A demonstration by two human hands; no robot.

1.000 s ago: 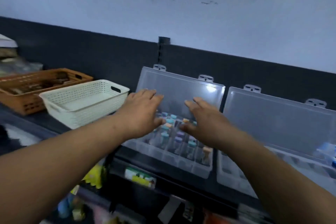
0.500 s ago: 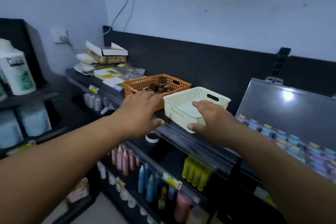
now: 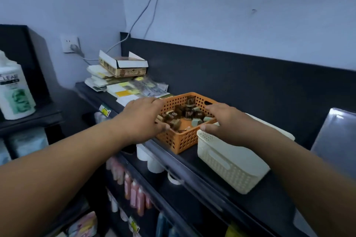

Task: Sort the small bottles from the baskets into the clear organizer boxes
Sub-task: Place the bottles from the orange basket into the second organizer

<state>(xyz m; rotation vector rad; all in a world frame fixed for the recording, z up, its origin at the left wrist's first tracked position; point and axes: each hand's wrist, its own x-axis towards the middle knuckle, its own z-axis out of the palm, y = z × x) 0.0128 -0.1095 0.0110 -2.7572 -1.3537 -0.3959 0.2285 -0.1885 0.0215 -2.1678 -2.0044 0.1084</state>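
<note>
Bottles (image 3: 187, 112), small and dark with pale caps, lie jumbled in the orange basket (image 3: 183, 140) on the black shelf (image 3: 269, 204), directly between the two hands. The left hand (image 3: 142, 119) is spread flat over the basket's left rim and the right hand (image 3: 225, 121) over its right rim, fingers straight and holding nothing. The white basket (image 3: 231, 163) sits just beside the orange one, under the right wrist.

- The clear organizer lid (image 3: 336, 136) runs off the right edge.
- The left hand (image 3: 142, 119) hides the near-left rim of the orange basket (image 3: 185, 140).
- Labels on the small bottles (image 3: 187, 112) are too blurred to read.
</note>
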